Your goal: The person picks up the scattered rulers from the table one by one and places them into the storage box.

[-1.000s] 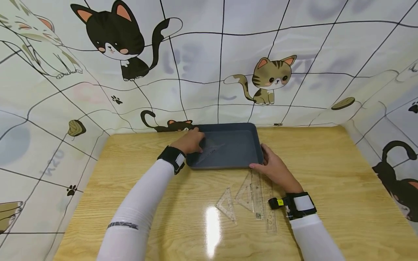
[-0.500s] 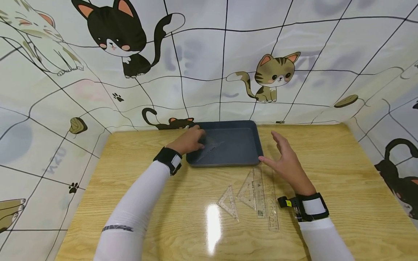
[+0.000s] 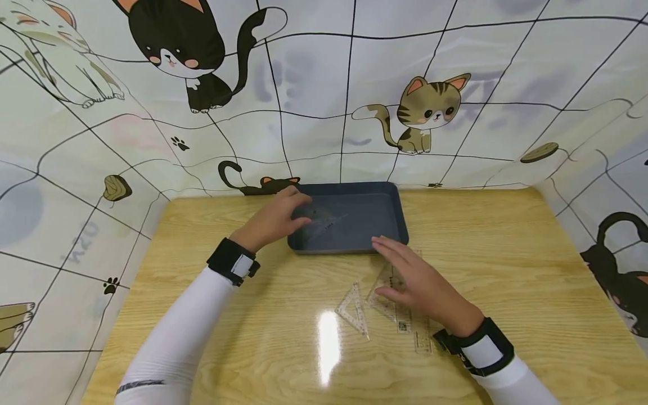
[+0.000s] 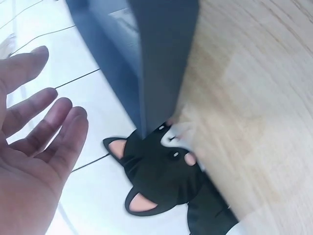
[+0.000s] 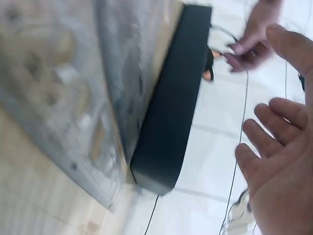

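A dark grey-blue tray stands at the back of the table, with a clear set square lying inside at its left. My left hand hovers by the tray's left side, fingers loosely bent and parted, holding nothing; the left wrist view shows a gap between it and the tray wall. Over the clear rulers and set squares in front of the tray is my right hand, fingers extended and holding nothing. It partly hides a larger set square, a ruler and another ruler.
A small clear set square lies left of the larger one. The wooden table carries a bright light reflection. Behind it rises a white wall covering printed with cats.
My left hand has drawn back left from the tray and the set square in it. My right hand has let go of the tray's right corner and come down over the rulers.
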Demonstrator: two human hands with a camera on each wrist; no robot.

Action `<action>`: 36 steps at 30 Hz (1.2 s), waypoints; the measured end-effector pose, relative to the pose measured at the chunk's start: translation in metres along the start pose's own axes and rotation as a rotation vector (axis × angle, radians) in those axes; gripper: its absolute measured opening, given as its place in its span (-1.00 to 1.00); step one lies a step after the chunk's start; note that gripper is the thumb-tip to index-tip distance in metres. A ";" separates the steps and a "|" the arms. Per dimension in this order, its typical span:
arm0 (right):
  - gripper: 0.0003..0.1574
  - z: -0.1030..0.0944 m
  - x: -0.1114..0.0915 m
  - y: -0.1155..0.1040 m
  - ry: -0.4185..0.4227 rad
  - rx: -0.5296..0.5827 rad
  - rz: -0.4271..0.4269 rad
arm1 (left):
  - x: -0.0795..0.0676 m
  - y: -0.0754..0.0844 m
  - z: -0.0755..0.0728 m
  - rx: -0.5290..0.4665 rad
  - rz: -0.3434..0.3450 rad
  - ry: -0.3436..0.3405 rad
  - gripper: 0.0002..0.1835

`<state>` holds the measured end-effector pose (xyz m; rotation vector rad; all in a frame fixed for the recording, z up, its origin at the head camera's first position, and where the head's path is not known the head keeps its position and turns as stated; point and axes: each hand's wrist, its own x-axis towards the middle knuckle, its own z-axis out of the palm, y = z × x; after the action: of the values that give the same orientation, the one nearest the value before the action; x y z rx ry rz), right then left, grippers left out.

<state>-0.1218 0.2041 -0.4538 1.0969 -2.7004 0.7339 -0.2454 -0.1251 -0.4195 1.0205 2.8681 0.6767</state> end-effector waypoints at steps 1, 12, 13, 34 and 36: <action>0.14 0.004 -0.001 -0.002 -0.026 -0.018 -0.029 | -0.003 0.001 -0.003 -0.005 0.000 0.010 -0.49; 0.08 0.034 -0.001 -0.014 -0.266 -0.162 -0.158 | -0.036 0.028 -0.012 -0.114 -0.008 0.049 -0.57; 0.09 0.035 -0.001 -0.015 -0.279 -0.173 -0.156 | -0.039 0.031 -0.011 -0.122 -0.005 0.051 -0.58; -0.28 0.047 0.011 -0.029 -0.281 -0.405 -0.115 | -0.085 0.056 0.046 -0.230 -0.064 -0.142 -0.68; -0.30 0.046 0.012 -0.030 -0.280 -0.421 -0.116 | -0.085 0.056 0.052 -0.229 -0.088 -0.175 -0.63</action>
<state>-0.1072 0.1555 -0.4791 1.3032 -2.7900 -0.0164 -0.1372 -0.1174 -0.4541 0.8698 2.5958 0.8398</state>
